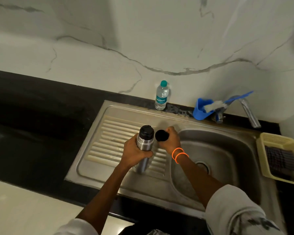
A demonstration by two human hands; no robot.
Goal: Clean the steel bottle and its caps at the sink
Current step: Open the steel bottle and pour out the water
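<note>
Progress looks early: steel bottle is held upright over the ribbed drainboard of the sink, left hand with fingers wrapped round its body, base near the drainboard's front edge. Black inner cap sits on the bottle's neck, not yet removed. Right hand grips the black outer cap, fingers curled round it, just beside the bottle's top and apart from it, over the strip between drainboard and basin. Judged done: outer cap off. Judged left: inner cap off, then washing and rinsing of all three parts. No water visible at the tap; basin looks dry, though dim light makes that uncertain. Brush rests untouched in a blue holder at the sink's back edge. Plastic water bottle stands on the table behind the drainboard. Bottle's base contact is hard to make out; contents of the yellow tray at the right edge unclear.
</note>
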